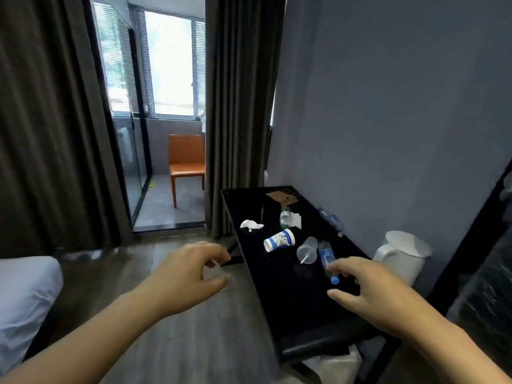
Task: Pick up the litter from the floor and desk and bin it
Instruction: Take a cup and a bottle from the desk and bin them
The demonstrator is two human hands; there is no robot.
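While the right hand (pixel 368 289) hovers over the near end of the black worktop (pixel 291 300) with its fingers spread wide and holding nothing, its index fingertip lies at or just beside the neck of a clear plastic water bottle with a blue label and blue cap (pixel 326 256). That bottle lies on its side toward the right of the worktop. Its long axis runs from far to near, almost straight at the person, with the blue cap at the near end, leaning slightly right, and the base pointing away. The left hand (pixel 188 273) hangs over the grey wood floor (pixel 194 342) beside the worktop, fingers loosely curled. Something pale and see-through may sit between thumb and fingers, but blur makes it impossible to tell whether it holds anything. The likely risks are these: the bottle is round and could roll sideways if nudged before the fingers close, and a pinch at the narrow neck alone could let the body swing or slip. A clear plastic cup with a lid and white straw (pixel 307 250) lies just beside the bottle's far end, so a sweeping grab could knock it, or push it into the blue and white paper cup (pixel 279 239) lying on its side nearby. A crumpled white tissue (pixel 250 225) lies farther back.
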